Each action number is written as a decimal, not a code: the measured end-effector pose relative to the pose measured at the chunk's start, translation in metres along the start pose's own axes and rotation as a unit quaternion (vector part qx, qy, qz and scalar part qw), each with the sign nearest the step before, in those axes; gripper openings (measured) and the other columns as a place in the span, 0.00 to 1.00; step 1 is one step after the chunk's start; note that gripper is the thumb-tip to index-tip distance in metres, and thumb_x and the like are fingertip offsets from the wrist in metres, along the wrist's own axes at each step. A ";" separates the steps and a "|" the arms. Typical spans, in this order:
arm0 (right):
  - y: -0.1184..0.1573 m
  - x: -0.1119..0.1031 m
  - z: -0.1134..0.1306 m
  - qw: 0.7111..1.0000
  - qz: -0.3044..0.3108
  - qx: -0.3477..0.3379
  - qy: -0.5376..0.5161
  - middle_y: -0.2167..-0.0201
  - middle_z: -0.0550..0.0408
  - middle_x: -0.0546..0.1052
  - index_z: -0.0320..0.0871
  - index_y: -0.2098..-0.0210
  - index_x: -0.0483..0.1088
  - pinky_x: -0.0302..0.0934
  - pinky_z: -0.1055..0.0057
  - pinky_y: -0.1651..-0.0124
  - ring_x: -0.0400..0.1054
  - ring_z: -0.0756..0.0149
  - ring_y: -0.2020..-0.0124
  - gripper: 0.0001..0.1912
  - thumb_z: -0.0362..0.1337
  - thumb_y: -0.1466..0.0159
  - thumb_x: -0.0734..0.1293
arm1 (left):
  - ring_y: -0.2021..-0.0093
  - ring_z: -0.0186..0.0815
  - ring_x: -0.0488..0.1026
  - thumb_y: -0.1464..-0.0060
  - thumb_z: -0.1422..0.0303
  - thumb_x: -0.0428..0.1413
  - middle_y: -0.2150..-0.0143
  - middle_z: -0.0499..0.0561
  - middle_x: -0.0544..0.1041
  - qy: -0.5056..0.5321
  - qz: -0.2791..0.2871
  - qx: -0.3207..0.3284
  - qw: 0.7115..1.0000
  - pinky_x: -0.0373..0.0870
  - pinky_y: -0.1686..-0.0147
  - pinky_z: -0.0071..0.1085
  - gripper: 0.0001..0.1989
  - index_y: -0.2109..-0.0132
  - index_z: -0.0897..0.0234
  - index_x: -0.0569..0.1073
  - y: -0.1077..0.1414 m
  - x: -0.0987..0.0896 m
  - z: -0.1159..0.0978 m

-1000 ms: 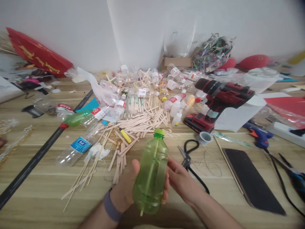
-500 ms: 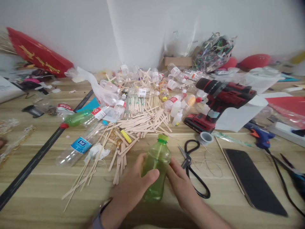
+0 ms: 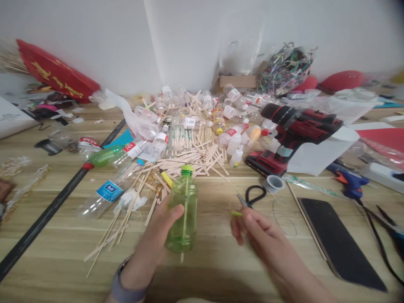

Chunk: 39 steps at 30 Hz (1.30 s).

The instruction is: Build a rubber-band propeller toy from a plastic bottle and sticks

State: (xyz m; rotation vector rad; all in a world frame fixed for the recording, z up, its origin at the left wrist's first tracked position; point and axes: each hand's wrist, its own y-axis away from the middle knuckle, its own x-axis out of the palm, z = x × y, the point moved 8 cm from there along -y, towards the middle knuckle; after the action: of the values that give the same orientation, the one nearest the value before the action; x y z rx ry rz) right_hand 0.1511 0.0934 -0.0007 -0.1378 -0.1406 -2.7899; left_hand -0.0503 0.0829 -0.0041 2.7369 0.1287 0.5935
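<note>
My left hand [image 3: 159,229] is wrapped round a green plastic bottle [image 3: 184,210] with a bright green cap, held nearly upright. A thin wooden stick shows inside it, and its end pokes out below the bottom. To the right, my right hand [image 3: 254,225] pinches a small yellow-green piece [image 3: 236,213] between thumb and fingers. Black-handled scissors [image 3: 255,193] lie just beyond that hand, which hides their lower handle. A yellow-handled tool [image 3: 166,179] is partly behind the bottle, beside scattered wooden sticks [image 3: 179,163].
Plastic bottles [image 3: 189,122] crowd the back. A red and black drill [image 3: 290,134], a grey tape roll [image 3: 274,184], a dark phone [image 3: 337,240] and a blue glue gun [image 3: 352,183] are at right. A black strip [image 3: 47,214] crosses the left. Part of another person's hand [image 3: 4,191] shows there.
My right hand has left the bottle, moved right and now holds the small yellow-green piece. My left hand has shifted the bottle left and slightly up.
</note>
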 end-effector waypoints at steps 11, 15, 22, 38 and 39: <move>0.036 -0.123 0.025 0.931 -0.282 -0.034 -0.231 0.82 0.59 0.59 0.47 0.85 0.61 0.55 0.66 0.75 0.54 0.68 0.79 0.26 0.51 0.48 0.78 | 0.72 0.40 0.80 0.52 0.62 0.63 0.64 0.59 0.84 0.119 -0.103 -0.044 0.987 0.79 0.73 0.31 0.15 0.61 0.70 0.82 0.004 -0.045 -0.016; 0.043 -0.141 0.042 0.880 -0.359 -0.110 -0.291 0.80 0.62 0.54 0.47 0.82 0.60 0.49 0.67 0.79 0.50 0.71 0.81 0.24 0.45 0.41 0.75 | 0.72 0.41 0.80 0.49 0.63 0.60 0.64 0.60 0.84 0.145 -0.123 -0.030 0.981 0.79 0.73 0.32 0.14 0.62 0.71 0.82 0.004 -0.053 -0.022; 0.001 -0.068 0.024 0.949 -0.217 -0.053 -0.221 0.82 0.60 0.60 0.45 0.83 0.59 0.51 0.69 0.76 0.52 0.70 0.80 0.27 0.53 0.43 0.74 | 0.71 0.39 0.80 0.59 0.58 0.69 0.64 0.57 0.85 0.132 -0.022 -0.044 0.990 0.79 0.71 0.29 0.19 0.62 0.68 0.83 -0.001 -0.019 -0.011; -0.031 0.041 0.004 0.991 0.004 0.068 -0.113 0.82 0.60 0.64 0.45 0.81 0.60 0.48 0.69 0.72 0.55 0.68 0.77 0.30 0.63 0.42 0.69 | 0.73 0.37 0.77 0.53 0.50 0.66 0.73 0.54 0.81 0.047 0.066 -0.050 0.995 0.71 0.73 0.27 0.22 0.63 0.67 0.82 0.002 0.018 0.017; -0.030 0.036 0.004 0.991 0.001 0.067 -0.120 0.83 0.60 0.64 0.45 0.82 0.60 0.47 0.69 0.72 0.54 0.69 0.78 0.30 0.63 0.42 0.69 | 0.73 0.37 0.77 0.54 0.50 0.67 0.72 0.54 0.81 0.055 0.066 -0.051 0.995 0.71 0.73 0.27 0.22 0.63 0.67 0.82 0.002 0.017 0.017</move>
State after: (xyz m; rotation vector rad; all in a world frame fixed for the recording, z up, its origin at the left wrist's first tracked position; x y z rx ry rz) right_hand 0.1077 0.1099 0.0048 -0.4394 -0.3850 -2.7417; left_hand -0.0275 0.0782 -0.0111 2.6277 -0.0555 0.7655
